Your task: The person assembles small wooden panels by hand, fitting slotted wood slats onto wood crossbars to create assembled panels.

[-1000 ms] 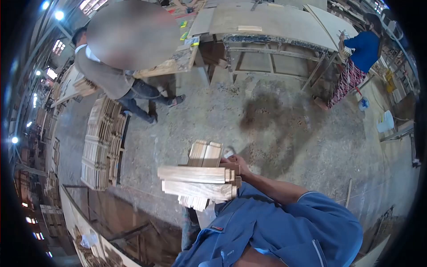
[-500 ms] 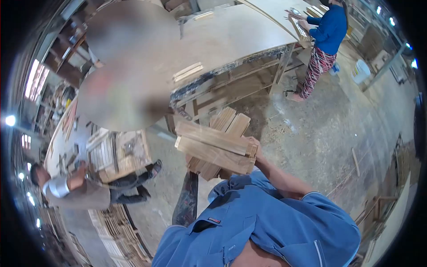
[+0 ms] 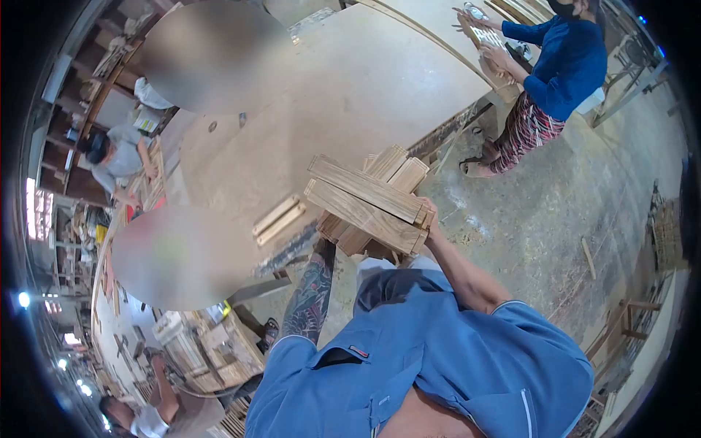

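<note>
A stack of short wooden boards [image 3: 369, 215] is held up in front of my chest. Two upper boards lie crosswise over several lower boards [image 3: 401, 174]. My right hand [image 3: 429, 213] grips the right end of the stack, its fingers closed at the boards' edges. At the lower left, my left hand [image 3: 326, 247] supports the stack from below; the boards hide most of its fingers.
A broad worktable [image 3: 350, 80] stands ahead, with two narrow wood strips [image 3: 279, 219] near its edge. One person [image 3: 562, 73] works at its far right, another [image 3: 120, 160] at the left, a third [image 3: 146, 409] at lower left. A loose stick [image 3: 588, 258] lies on the floor.
I have come nearer the worktable, and the stack is now at its edge, a little higher and further right in view. Both hands keep hold of the boards.
</note>
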Motion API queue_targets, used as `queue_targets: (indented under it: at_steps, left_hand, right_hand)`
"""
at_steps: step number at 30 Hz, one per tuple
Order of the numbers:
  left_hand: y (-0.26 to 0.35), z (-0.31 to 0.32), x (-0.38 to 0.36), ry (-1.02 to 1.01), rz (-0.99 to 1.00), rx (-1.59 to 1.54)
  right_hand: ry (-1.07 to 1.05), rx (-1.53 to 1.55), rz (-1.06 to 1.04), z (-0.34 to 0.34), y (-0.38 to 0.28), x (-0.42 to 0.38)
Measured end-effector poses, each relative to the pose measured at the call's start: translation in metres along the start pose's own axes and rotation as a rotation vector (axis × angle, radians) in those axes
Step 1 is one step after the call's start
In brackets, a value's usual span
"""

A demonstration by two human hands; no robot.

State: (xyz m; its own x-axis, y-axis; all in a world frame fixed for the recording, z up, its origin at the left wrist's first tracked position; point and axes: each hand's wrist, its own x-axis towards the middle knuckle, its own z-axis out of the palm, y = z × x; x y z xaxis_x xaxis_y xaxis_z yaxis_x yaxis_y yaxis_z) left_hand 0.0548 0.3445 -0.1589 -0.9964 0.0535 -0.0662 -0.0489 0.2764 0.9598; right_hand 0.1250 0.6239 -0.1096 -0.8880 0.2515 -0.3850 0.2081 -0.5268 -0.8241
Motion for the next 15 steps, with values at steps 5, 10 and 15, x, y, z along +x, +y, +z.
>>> queue_targets:
  at_steps: [5, 10, 15]
  left_hand:
    - [-0.013, 0.016, 0.105, -0.114, 0.057, 0.025]
    - [-0.028, 0.031, 0.182, -0.215, 0.15, 0.029]
    - [-0.058, 0.032, 0.215, -0.308, 0.256, 0.043]
  right_hand:
    - [0.155, 0.059, 0.023, 0.019, -0.002, 0.068]
    - [0.248, 0.002, -0.063, 0.031, -0.003, 0.117]
    - [0.383, -0.159, -0.077, 0.019, 0.025, 0.146]
